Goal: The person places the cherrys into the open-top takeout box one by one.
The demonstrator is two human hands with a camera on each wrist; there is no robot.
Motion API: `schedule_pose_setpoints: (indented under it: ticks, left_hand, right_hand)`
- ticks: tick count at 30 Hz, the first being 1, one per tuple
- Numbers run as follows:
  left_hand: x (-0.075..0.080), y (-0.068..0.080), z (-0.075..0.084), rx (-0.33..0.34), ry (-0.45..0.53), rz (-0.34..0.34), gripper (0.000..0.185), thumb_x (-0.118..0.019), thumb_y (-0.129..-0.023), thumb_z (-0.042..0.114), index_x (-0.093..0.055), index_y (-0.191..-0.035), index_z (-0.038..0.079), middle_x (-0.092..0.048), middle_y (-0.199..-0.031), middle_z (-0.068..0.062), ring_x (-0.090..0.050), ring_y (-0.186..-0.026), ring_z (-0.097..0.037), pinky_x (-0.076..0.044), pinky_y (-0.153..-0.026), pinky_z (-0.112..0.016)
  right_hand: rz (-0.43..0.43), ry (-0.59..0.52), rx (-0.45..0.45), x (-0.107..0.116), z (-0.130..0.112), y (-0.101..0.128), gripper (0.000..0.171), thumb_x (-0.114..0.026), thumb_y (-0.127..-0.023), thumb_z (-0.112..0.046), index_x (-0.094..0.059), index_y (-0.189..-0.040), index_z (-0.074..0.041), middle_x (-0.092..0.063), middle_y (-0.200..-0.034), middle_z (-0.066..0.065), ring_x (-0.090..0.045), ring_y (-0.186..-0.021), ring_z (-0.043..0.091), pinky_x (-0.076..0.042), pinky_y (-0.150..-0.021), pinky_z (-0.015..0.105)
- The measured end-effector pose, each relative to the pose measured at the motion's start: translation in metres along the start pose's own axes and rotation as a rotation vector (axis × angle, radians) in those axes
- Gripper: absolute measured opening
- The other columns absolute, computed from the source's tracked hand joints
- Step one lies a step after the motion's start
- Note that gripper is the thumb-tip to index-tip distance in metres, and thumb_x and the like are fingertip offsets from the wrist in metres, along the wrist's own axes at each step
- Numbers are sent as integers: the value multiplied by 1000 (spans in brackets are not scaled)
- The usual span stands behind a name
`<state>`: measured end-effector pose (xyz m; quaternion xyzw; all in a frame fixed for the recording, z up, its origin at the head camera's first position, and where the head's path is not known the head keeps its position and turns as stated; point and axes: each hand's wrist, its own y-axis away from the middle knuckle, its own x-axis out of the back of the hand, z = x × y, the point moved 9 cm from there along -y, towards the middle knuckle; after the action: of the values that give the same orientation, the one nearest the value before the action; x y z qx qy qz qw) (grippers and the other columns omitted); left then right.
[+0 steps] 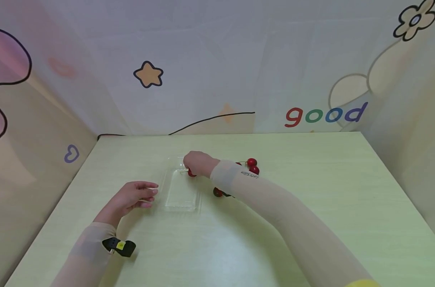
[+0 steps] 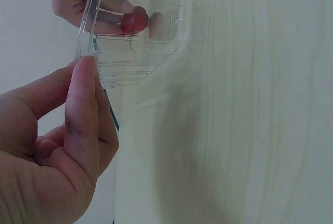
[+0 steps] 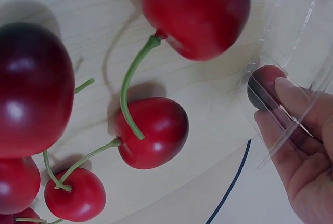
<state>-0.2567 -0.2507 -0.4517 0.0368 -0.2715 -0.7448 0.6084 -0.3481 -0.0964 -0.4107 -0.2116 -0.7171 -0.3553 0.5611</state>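
A clear plastic tray (image 1: 181,199) lies on the pale green table (image 1: 310,179). My right hand (image 1: 191,170) reaches over the tray's far end and pinches one red cherry (image 1: 191,173) just inside it. The left wrist view shows that cherry (image 2: 134,21) through the tray's wall (image 2: 130,63). It also appears in the right wrist view, behind the clear wall (image 3: 296,26), as a dark cherry (image 3: 263,86) at my fingertips (image 3: 291,115). My left hand (image 1: 150,195) lies beside the tray's left edge with fingers relaxed. Its thumb (image 2: 86,99) touches the rim.
A small heap of stemmed red cherries (image 1: 252,166) lies right of the tray behind my right forearm, with one more cherry (image 1: 217,193) nearer me. The right wrist view shows several of them (image 3: 153,130) close up. Cartoon-printed walls enclose the table on three sides.
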Motion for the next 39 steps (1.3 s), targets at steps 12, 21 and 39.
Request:
schedule_pose_setpoints:
  ticks: [12,21,39]
  left_hand:
    - [-1,0,-2,8,4,6,47,-63,-102,13,-50,-140,-11,-66,-93,2,-61,-80,-8,-60,-69,-18]
    - [-1,-3,-3,0,0,6,47,-63,-102,14,-50,-140,-10,-66,-94,2,-61,-81,-9,-60,-69,-18]
    - [0,-1,1,1,-18,22,47,-63,-102,15,-51,-140,-10,-67,-97,1,-62,-82,-9,-60,-70,-19]
  right_hand:
    - [2,-26,-20,-1,0,3,11,-64,-99,-3,-74,-102,-4,-66,-93,5,-48,-80,16,-45,-76,23]
    - [11,-22,-15,-1,1,4,18,-61,-99,-1,-72,-114,-4,-73,-116,10,-48,-87,17,-52,-87,27]
    - [34,-176,22,18,5,12,28,-62,-99,-3,-69,-127,-2,-68,-134,12,-61,-122,26,-50,-111,37]
